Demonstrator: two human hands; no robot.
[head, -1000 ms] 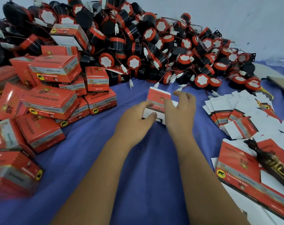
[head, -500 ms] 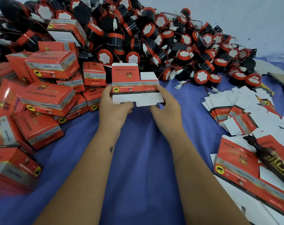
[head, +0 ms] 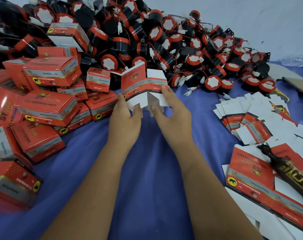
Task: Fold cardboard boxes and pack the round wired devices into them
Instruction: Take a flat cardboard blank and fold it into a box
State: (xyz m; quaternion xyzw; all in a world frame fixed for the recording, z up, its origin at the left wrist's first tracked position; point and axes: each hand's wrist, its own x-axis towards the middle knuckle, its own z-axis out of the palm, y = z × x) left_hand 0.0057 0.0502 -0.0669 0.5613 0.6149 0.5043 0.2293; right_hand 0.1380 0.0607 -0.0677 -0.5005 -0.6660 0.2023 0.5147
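Note:
Both my hands hold a red and white cardboard box blank point(head: 142, 84) above the blue cloth, bent along its middle crease so its two panels angle apart. My left hand point(head: 125, 116) grips its lower left edge and white flaps. My right hand point(head: 171, 111) grips the right panel, thumb on the lower flap, fingers at the right edge. Behind it lies a big heap of round black and red wired devices point(head: 147, 40) with white connectors.
Several closed red boxes point(head: 48, 108) are stacked at the left. Flat box blanks point(head: 251, 118) fan out at the right, with a larger stack point(head: 261, 187) nearer me under a dark wrapped object point(head: 289, 172). The blue cloth point(head: 147, 179) lies under my forearms.
The blank went from lying on the cloth to being lifted flat, and now it is bent open along its crease. Both hands have shifted to its lower flaps.

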